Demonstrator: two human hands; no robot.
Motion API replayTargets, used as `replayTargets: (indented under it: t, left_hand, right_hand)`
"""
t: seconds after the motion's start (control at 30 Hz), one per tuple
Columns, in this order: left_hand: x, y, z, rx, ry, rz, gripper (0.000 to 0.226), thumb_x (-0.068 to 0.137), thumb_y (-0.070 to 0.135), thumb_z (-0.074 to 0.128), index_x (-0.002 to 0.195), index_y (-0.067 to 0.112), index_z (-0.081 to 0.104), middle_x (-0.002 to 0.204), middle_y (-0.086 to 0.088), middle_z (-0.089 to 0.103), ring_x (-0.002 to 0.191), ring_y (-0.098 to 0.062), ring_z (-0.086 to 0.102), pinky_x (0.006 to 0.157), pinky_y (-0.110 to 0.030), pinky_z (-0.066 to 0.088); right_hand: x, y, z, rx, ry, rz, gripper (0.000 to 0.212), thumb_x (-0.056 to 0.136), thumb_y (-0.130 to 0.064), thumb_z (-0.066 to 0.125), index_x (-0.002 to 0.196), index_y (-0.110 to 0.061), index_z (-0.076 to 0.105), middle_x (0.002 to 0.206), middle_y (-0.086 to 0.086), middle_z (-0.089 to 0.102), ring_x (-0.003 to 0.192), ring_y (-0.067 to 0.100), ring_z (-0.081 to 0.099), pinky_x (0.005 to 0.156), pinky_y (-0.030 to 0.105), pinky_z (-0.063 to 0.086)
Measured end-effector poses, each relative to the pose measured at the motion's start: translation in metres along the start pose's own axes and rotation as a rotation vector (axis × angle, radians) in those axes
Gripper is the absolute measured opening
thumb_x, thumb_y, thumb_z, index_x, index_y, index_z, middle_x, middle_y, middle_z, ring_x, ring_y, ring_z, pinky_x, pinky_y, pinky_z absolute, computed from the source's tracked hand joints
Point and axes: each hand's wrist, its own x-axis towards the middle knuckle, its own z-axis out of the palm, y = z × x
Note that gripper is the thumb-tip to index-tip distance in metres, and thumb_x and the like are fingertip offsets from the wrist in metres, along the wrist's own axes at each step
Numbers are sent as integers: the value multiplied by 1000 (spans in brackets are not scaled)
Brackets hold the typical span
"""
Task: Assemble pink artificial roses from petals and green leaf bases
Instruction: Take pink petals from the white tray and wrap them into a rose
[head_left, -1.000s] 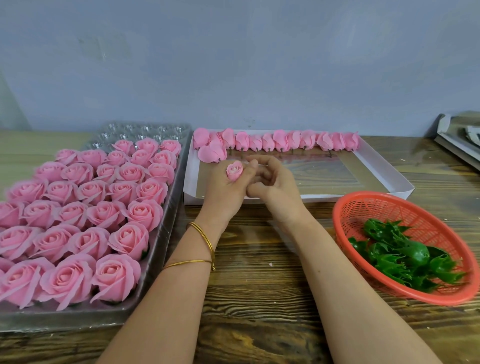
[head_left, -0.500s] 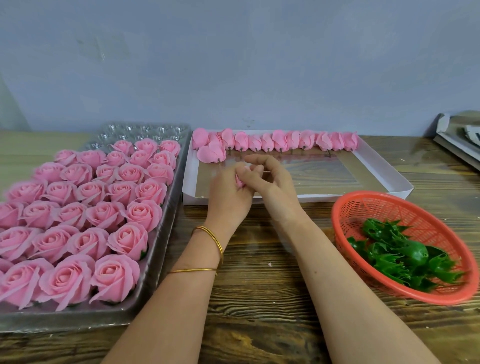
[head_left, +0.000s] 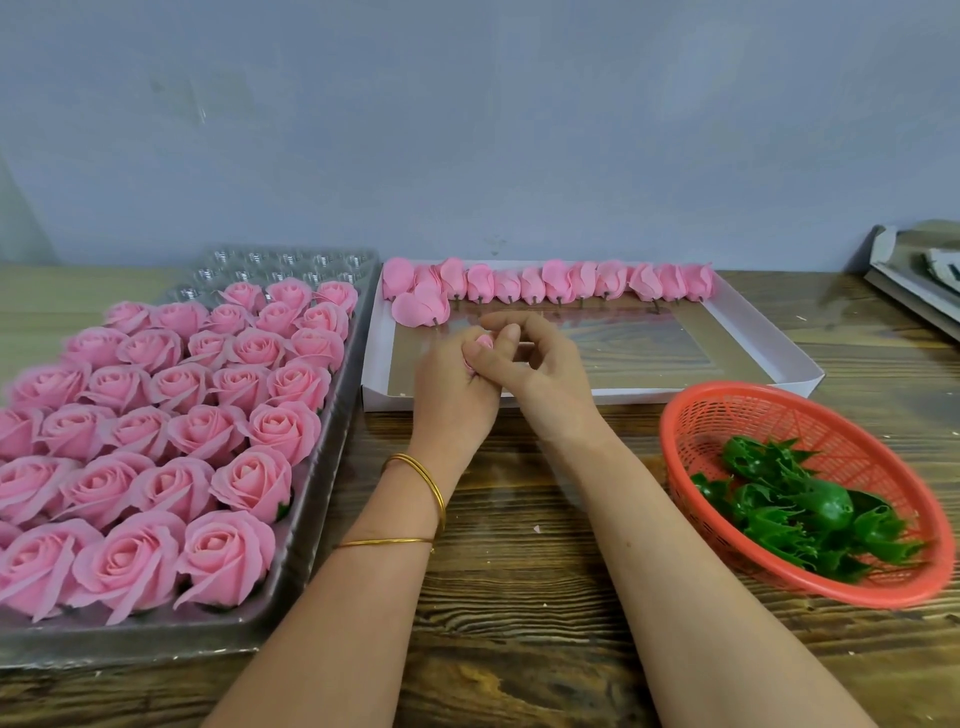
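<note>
Both hands are up over the near edge of the box (head_left: 769, 358), and the bud (head_left: 484, 342) sits between them with only a sliver of pink showing. My left hand (head_left: 449, 387) is curled round it from below, fingers closed on its lower part. My right hand (head_left: 545, 371) pinches it from the side, thumb under, forefinger hooked over the top. So both grips are narrow and both are on the bud (how many layers are wrapped on it I cannot tell, my fingers hide most of it).

I judge this to be the wrapping stage, with no base on yet. The petals (head_left: 558, 280) lie in a row along the box's far wall. The bases (head_left: 810, 512) wait in the basket (head_left: 727, 415) on my right, well apart from my hands. The roses (head_left: 182, 431) fill the tray (head_left: 317, 499) on my left.

Now the risks. If I squeeze too hard, I'd expect the soft petal to crease or tear. If I slacken the left hand while the right goes for another petal, the wrap may spring open. My right forearm runs near the basket rim, so a careless swing toward the bases could knock it askew. My left arm lies near the tray's edge, and drifting outward could nudge it.
</note>
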Motion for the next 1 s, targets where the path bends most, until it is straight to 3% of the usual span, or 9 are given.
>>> replayTargets:
  t: [0.13,0.27,0.33,0.43,0.57,0.67,0.77,0.87,1.0]
  left_hand:
    - [0,2,0,-15,29,-83,27,97,28,57,70,28,57,62,18,56,62,12,55,55,-4,37]
    - [2,2,-2,4,80,-89,34,98,24,51,66,16,51,68,-4,53,61,-3,48,54,-10,35]
    - [5,3,-4,-23,110,-85,35,98,26,52,64,22,47,75,-10,51,66,-9,45,58,-10,33]
    - [9,3,-4,-92,129,-105,41,98,29,53,59,29,40,77,-13,46,72,-21,46,66,-30,40]
    - [9,4,-5,-188,152,-177,38,96,31,56,60,24,48,70,-16,56,75,-33,59,71,-50,51]
    - [7,6,-5,-329,116,-245,38,95,33,58,58,29,58,56,7,58,59,-12,60,60,-40,52]
    - [5,7,-1,-475,64,-296,31,96,33,58,66,24,61,57,9,64,57,-4,65,51,-19,50]
    - [4,6,-1,-537,38,-306,30,95,32,59,66,25,62,60,6,67,61,-8,68,53,-19,51]
    - [5,6,-1,-534,31,-315,33,94,28,61,63,22,56,55,9,63,57,-4,64,52,-19,51]
  right_hand:
    - [1,1,0,39,-8,-21,20,86,-12,73,101,0,68,84,2,66,79,2,60,68,13,48]
    - [5,1,2,130,-5,27,17,98,-16,56,96,-2,67,89,8,66,86,15,61,82,32,49]
    - [7,2,1,148,9,49,17,95,-5,50,96,-1,67,91,12,66,86,18,61,83,37,49]
    - [6,5,1,26,-43,2,27,80,16,48,95,2,66,84,9,66,80,13,62,78,29,52]
    - [4,8,3,-75,-127,-50,32,74,20,65,101,4,64,90,17,69,81,16,63,72,27,54]
    - [4,8,3,-77,-131,-62,36,73,18,69,107,7,62,101,30,67,85,22,62,80,41,55]
    - [3,7,5,-102,-107,-79,34,76,17,68,107,8,60,102,34,65,82,22,59,79,42,53]
    - [3,8,6,-110,-94,-82,31,77,17,67,106,10,59,99,31,66,82,22,60,78,37,54]
    - [2,8,4,-84,-103,-73,28,79,19,63,106,12,61,101,35,66,84,25,61,82,41,54]
